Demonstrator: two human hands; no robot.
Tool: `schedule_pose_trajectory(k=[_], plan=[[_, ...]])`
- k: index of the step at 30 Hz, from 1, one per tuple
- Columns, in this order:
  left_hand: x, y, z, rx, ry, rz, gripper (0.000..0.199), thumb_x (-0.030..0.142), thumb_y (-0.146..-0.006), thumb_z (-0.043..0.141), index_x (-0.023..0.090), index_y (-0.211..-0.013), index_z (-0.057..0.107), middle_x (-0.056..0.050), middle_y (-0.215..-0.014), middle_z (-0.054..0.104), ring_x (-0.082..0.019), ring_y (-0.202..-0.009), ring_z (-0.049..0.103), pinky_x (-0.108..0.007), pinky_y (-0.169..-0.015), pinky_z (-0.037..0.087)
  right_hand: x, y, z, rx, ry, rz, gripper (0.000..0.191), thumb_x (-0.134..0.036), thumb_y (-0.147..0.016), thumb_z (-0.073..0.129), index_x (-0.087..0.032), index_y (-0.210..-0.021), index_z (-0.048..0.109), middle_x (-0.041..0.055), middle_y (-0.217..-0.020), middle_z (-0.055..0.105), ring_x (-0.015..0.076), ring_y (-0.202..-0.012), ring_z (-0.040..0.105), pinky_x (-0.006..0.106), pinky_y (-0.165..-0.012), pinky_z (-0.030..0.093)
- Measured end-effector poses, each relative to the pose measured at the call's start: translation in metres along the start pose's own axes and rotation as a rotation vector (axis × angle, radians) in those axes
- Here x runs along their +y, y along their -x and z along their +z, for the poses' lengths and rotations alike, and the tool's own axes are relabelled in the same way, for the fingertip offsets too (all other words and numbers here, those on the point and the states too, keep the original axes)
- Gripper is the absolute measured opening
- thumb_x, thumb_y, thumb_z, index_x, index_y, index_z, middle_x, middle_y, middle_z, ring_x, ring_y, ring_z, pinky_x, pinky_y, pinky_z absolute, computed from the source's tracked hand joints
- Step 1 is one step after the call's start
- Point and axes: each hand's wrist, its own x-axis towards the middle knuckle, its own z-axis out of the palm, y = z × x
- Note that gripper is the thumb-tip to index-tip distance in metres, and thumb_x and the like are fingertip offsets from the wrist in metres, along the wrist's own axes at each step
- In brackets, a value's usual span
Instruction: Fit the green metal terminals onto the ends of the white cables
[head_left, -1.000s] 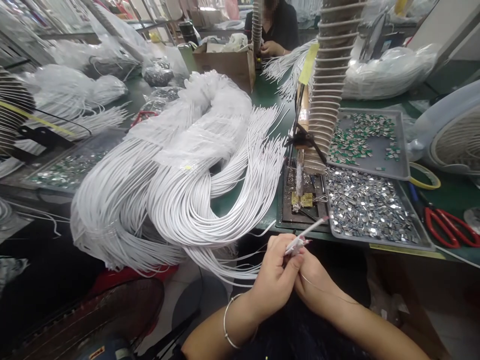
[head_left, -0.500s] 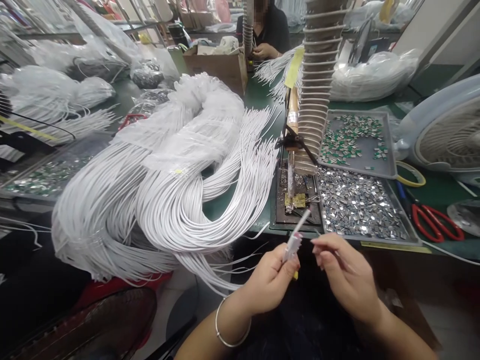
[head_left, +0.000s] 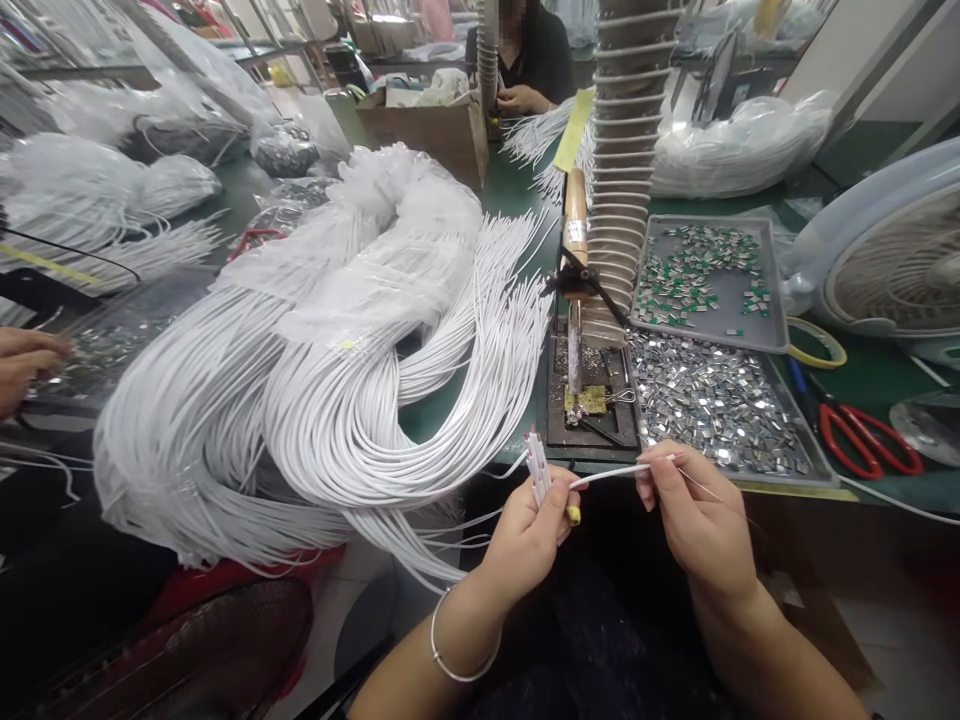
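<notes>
My left hand (head_left: pixel 529 535) is closed around several white cable ends (head_left: pixel 538 470), which stick up past the fingers with reddish tips. A small yellow piece (head_left: pixel 574 515) shows under its thumb. From that hand a single white cable (head_left: pixel 611 475) runs across to my right hand (head_left: pixel 701 515), where thumb and forefinger pinch its tip. A fine thread-like strand trails rightward from the pinch; I cannot make out what it is. Left of my hands, a large coiled bundle of white cables (head_left: pixel 352 420) in clear plastic lies over the table edge.
Beyond my hands, a soldering iron (head_left: pixel 574 340) is mounted tip down beside a ribbed hose (head_left: pixel 622 180). Trays of metal shells (head_left: pixel 720 410) and green-and-metal connectors (head_left: pixel 739 275) lie rightward, near red-handled cutters (head_left: pixel 862 440) and a fan (head_left: pixel 900 250). A co-worker's hand (head_left: pixel 26 365) appears at left.
My right hand has closed on the tip of one cable, now stretched sideways between my hands. My left hand has shifted slightly left. Another person's hand has appeared at the left edge.
</notes>
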Motion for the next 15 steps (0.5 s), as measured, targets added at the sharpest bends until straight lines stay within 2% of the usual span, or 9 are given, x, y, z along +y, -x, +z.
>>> schedule_pose_trajectory(k=[2,5,7,9,12,15], plan=[[0.003,0.001,0.0,0.036,-0.19,0.103,0.033,0.044,-0.091,0.041,0.016,-0.081,0.056,0.001,-0.063,0.048,-0.01,-0.055,0.043,-0.023,-0.054,0.038,-0.005,-0.002,0.001,-0.033,0.071,-0.029,0.015,-0.024,-0.09,0.05,-0.02,-0.079,0.06,-0.0034,-0.059,0.052,0.0075,-0.051,0.049,0.019,-0.048,0.042],[0.008,0.002,0.002,-0.011,-0.423,0.25,0.029,0.034,-0.094,0.037,0.016,-0.087,0.059,-0.002,-0.072,0.053,-0.013,-0.067,0.05,-0.026,-0.067,0.042,-0.011,-0.005,0.005,-0.178,0.192,-0.128,0.016,-0.022,-0.089,0.05,-0.02,-0.077,0.061,-0.0011,-0.064,0.057,0.0095,-0.056,0.054,0.021,-0.052,0.045],[0.011,0.002,0.003,-0.048,-0.473,0.299,0.028,0.032,-0.094,0.036,0.017,-0.089,0.058,-0.002,-0.074,0.054,-0.014,-0.068,0.049,-0.027,-0.068,0.041,-0.014,-0.005,0.008,-0.273,0.246,-0.197,0.018,-0.02,-0.089,0.049,-0.02,-0.078,0.062,0.0009,-0.068,0.061,0.0115,-0.062,0.058,0.023,-0.058,0.049],[0.013,0.0,0.005,-0.058,-0.46,0.297,0.028,0.033,-0.094,0.036,0.017,-0.086,0.057,-0.002,-0.074,0.054,-0.014,-0.068,0.049,-0.027,-0.068,0.041,-0.015,-0.004,0.01,-0.313,0.281,-0.24,0.017,-0.019,-0.089,0.047,-0.02,-0.082,0.062,0.0023,-0.073,0.063,0.0131,-0.069,0.061,0.025,-0.064,0.05],[0.014,-0.003,0.004,-0.034,-0.388,0.229,0.028,0.036,-0.093,0.038,0.018,-0.082,0.055,-0.002,-0.073,0.053,-0.014,-0.069,0.048,-0.026,-0.068,0.04,-0.013,-0.007,0.005,-0.27,0.378,-0.312,0.013,-0.017,-0.089,0.047,-0.021,-0.091,0.06,0.0031,-0.082,0.065,0.0144,-0.076,0.062,0.027,-0.069,0.051],[0.011,-0.007,0.001,0.02,-0.274,0.134,0.028,0.042,-0.091,0.041,0.018,-0.087,0.057,-0.001,-0.073,0.05,-0.012,-0.064,0.045,-0.024,-0.06,0.038,-0.007,-0.018,-0.011,-0.099,0.578,-0.381,0.014,-0.016,-0.088,0.047,-0.022,-0.094,0.058,0.004,-0.087,0.064,0.0162,-0.082,0.062,0.03,-0.076,0.049]])
